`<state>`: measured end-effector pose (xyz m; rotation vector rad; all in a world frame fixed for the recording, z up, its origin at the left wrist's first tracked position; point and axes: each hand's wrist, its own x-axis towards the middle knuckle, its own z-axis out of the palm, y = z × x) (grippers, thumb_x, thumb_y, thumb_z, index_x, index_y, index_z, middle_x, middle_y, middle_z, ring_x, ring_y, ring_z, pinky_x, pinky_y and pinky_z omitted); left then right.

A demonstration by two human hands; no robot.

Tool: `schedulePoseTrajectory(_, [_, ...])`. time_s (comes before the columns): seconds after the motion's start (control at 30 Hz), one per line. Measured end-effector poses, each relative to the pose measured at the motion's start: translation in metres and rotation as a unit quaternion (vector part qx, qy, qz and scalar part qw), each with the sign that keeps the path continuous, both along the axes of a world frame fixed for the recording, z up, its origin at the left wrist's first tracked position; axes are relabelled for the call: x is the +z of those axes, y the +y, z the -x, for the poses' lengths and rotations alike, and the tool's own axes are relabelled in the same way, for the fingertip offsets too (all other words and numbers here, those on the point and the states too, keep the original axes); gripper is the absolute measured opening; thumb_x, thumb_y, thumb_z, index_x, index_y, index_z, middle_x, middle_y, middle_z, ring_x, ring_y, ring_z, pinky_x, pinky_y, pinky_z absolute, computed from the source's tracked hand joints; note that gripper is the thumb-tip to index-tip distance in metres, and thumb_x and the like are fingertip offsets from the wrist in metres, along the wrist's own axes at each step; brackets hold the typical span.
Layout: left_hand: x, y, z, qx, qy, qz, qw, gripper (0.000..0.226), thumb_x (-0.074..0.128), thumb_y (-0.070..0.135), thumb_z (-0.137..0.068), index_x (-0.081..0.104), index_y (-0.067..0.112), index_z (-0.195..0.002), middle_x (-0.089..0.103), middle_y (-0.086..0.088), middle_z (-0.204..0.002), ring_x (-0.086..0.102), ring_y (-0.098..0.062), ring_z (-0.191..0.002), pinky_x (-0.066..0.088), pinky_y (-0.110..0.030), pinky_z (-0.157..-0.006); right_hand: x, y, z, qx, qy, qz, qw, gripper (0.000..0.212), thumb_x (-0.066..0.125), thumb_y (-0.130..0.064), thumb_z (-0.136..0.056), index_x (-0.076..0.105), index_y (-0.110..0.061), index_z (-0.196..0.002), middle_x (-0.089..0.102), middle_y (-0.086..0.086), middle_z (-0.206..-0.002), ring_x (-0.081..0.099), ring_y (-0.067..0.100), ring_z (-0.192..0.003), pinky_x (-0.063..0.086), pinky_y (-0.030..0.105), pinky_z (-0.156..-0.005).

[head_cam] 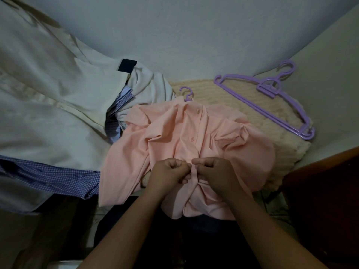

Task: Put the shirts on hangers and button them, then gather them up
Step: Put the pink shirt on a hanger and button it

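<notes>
A pink shirt lies crumpled in the middle of the head view, front up, on a purple hanger whose hook sticks out at the collar. Two buttons on its placket look fastened. My left hand and my right hand meet at the lower placket, each pinching a fabric edge between thumb and curled fingers. A cream shirt covers the left side. A blue checked shirt shows beneath it.
Spare purple hangers lie stacked on a cream knitted blanket at the right. A dark wooden edge runs along the lower right. A pale wall fills the back.
</notes>
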<state>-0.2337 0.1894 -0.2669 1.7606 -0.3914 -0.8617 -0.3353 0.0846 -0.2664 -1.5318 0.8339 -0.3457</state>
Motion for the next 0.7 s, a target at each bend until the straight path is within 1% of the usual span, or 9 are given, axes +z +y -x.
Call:
schedulePoseTrajectory(0.07, [-0.003,-0.001,0.000,0.015,0.101,0.025,0.994,0.014,0.063,0.010,-0.090,0.070,-0.001,-0.085,0.071,-0.013,-0.072,0.065,-0.013,-0.058,0.056,-0.022,-0.059,-0.003,0.000,0.000,0.005,0.002,0.016,1.000,0.023,0.055,0.004,-0.088,0.070,-0.003,-0.103,0.067,-0.004,-0.084,0.063,-0.003,-0.072,0.050,0.009,-0.066])
schedulePoseTrajectory(0.13, [-0.007,-0.002,0.000,0.026,0.212,0.051,0.976,0.014,0.060,0.011,-0.091,0.068,-0.001,-0.088,0.071,-0.012,-0.079,0.067,-0.014,-0.063,0.055,-0.023,-0.057,-0.005,-0.002,-0.001,0.007,0.002,0.018,1.000,0.022,0.056,0.003,-0.087,0.071,-0.005,-0.102,0.066,-0.006,-0.085,0.061,-0.002,-0.078,0.050,0.008,-0.068])
schedulePoseTrajectory(0.2, [-0.011,-0.002,-0.003,0.026,0.245,0.040,0.968,0.014,0.061,0.013,-0.091,0.068,0.002,-0.090,0.072,-0.008,-0.081,0.067,-0.013,-0.066,0.055,-0.023,-0.057,-0.008,-0.005,0.000,0.015,0.006,0.014,1.000,0.022,0.056,0.002,-0.088,0.071,-0.008,-0.101,0.066,-0.005,-0.088,0.062,0.002,-0.083,0.050,0.009,-0.071])
schedulePoseTrajectory(0.33, [-0.016,-0.002,-0.013,0.035,0.147,-0.004,0.988,0.013,0.065,0.017,-0.089,0.069,0.005,-0.088,0.067,-0.010,-0.075,0.059,-0.015,-0.061,0.051,-0.023,-0.055,-0.016,-0.020,0.007,0.022,0.037,0.009,0.999,0.024,0.059,-0.002,-0.087,0.070,-0.020,-0.099,0.067,-0.012,-0.092,0.061,0.001,-0.085,0.046,0.005,-0.071])
schedulePoseTrajectory(0.4, [-0.011,-0.003,-0.018,0.043,0.094,-0.004,0.995,0.014,0.065,0.018,-0.089,0.068,0.003,-0.089,0.064,-0.012,-0.070,0.053,-0.018,-0.058,0.049,-0.024,-0.054,-0.017,-0.031,0.012,0.004,0.041,-0.026,0.999,0.027,0.061,-0.003,-0.086,0.070,-0.027,-0.095,0.070,-0.011,-0.096,0.063,0.001,-0.084,0.050,0.015,-0.078])
schedulePoseTrajectory(0.43, [-0.008,-0.005,-0.021,0.043,0.077,0.005,0.996,0.016,0.065,0.017,-0.089,0.068,0.002,-0.091,0.063,-0.012,-0.069,0.052,-0.019,-0.058,0.048,-0.025,-0.055,-0.016,-0.035,0.012,0.000,0.033,-0.038,0.999,0.028,0.062,-0.003,-0.086,0.070,-0.027,-0.098,0.071,-0.010,-0.096,0.064,0.000,-0.084,0.051,0.018,-0.079])
schedulePoseTrajectory(0.57, [0.016,-0.021,-0.028,0.031,0.056,0.062,0.996,0.012,0.063,0.013,-0.090,0.069,0.003,-0.091,0.065,-0.009,-0.070,0.057,-0.017,-0.062,0.048,-0.023,-0.054,0.004,-0.049,0.001,0.009,-0.019,-0.027,0.999,0.030,0.062,0.003,-0.084,0.067,-0.018,-0.106,0.069,-0.009,-0.093,0.064,-0.006,-0.079,0.049,0.012,-0.070])
schedulePoseTrajectory(0.63, [0.030,-0.035,-0.036,0.026,0.021,0.068,0.997,0.011,0.061,0.013,-0.091,0.068,0.005,-0.094,0.068,-0.001,-0.072,0.060,-0.008,-0.061,0.049,-0.019,-0.054,0.015,-0.058,-0.010,0.014,-0.021,0.003,1.000,0.030,0.062,0.001,-0.085,0.066,-0.017,-0.109,0.069,-0.009,-0.094,0.064,-0.001,-0.083,0.051,0.015,-0.074])
schedulePoseTrajectory(0.7, [0.042,-0.051,-0.047,0.024,-0.022,0.072,0.997,0.013,0.061,0.015,-0.091,0.069,0.006,-0.094,0.069,0.000,-0.076,0.060,-0.008,-0.065,0.049,-0.017,-0.055,0.027,-0.070,-0.024,-0.003,-0.029,0.010,1.000,0.026,0.062,-0.002,-0.086,0.067,-0.019,-0.105,0.069,-0.009,-0.091,0.064,0.006,-0.081,0.051,0.018,-0.073])
